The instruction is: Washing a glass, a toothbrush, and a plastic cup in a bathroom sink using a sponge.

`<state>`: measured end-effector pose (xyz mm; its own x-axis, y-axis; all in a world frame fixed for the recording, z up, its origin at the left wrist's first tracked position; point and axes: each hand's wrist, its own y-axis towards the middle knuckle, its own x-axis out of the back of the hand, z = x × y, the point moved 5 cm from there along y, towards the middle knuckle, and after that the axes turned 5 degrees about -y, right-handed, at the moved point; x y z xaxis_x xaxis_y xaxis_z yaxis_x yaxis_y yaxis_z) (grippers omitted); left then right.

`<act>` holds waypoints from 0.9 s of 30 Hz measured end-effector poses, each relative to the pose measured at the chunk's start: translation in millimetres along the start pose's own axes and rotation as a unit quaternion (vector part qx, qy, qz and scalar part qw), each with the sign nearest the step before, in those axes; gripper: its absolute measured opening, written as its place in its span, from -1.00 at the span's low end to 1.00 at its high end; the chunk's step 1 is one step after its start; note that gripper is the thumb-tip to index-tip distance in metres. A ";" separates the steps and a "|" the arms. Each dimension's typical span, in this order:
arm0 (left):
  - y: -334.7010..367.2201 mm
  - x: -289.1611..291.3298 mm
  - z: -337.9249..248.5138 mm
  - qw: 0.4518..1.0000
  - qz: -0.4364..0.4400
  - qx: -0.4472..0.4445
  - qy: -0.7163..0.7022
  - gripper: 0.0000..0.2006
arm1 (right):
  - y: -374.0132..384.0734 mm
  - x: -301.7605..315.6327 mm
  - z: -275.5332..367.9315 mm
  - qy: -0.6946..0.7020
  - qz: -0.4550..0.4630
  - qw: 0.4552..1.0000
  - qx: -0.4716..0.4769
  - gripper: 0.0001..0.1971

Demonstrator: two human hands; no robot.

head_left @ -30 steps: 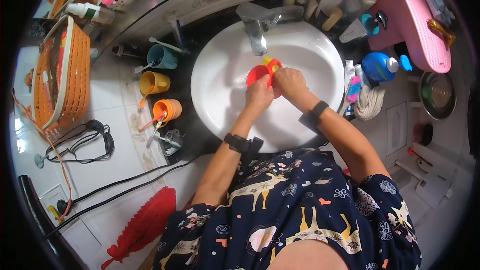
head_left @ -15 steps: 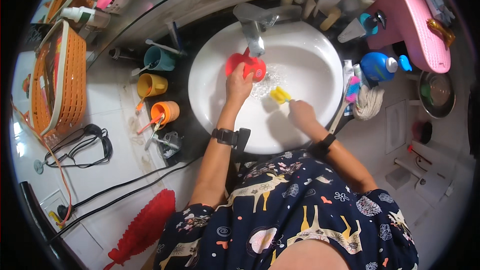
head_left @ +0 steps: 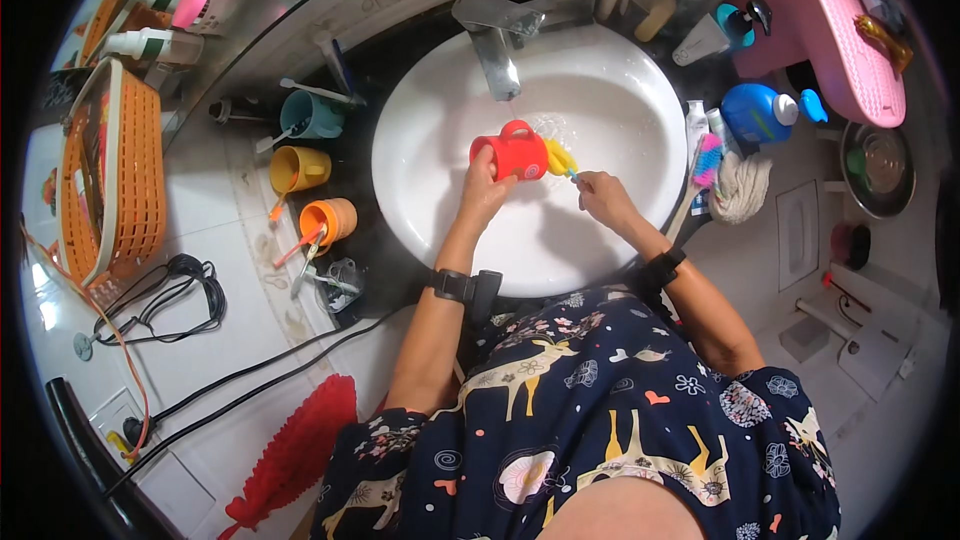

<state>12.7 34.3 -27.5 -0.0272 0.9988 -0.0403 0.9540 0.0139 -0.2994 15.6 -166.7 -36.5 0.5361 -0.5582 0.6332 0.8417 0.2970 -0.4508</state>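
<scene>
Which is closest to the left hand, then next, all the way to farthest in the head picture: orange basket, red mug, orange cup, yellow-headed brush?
From the left hand:
1. Red mug: in that hand.
2. Yellow-headed brush: at the mug's right, in the right hand.
3. Orange cup: left of the sink.
4. Orange basket: far left.

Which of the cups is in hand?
The red cup: the left hand holds it; the teal cup, yellow cup and orange cup sit unheld, left of the sink.
</scene>
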 end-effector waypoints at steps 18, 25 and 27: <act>6.3 -11.0 7.9 0.974 -0.009 0.110 -0.200 -0.66 | -8.9 25.8 54.1 -0.120 -0.182 0.972 0.093 -0.80; 1.5 -15.7 17.1 0.952 -0.019 0.075 -0.295 -0.66 | -4.0 24.2 57.3 -0.095 -0.179 0.974 0.100 -0.85; 0.6 -14.3 17.4 0.949 -0.011 0.081 -0.304 -0.67 | -13.9 23.4 54.5 -0.072 -0.152 0.984 0.066 -0.82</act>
<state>8.4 19.2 -43.6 -0.2610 0.7868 -0.5594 0.8942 -0.0212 -0.4471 19.9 -141.7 18.9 0.2541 -0.5244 0.8127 0.9602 0.2373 -0.1471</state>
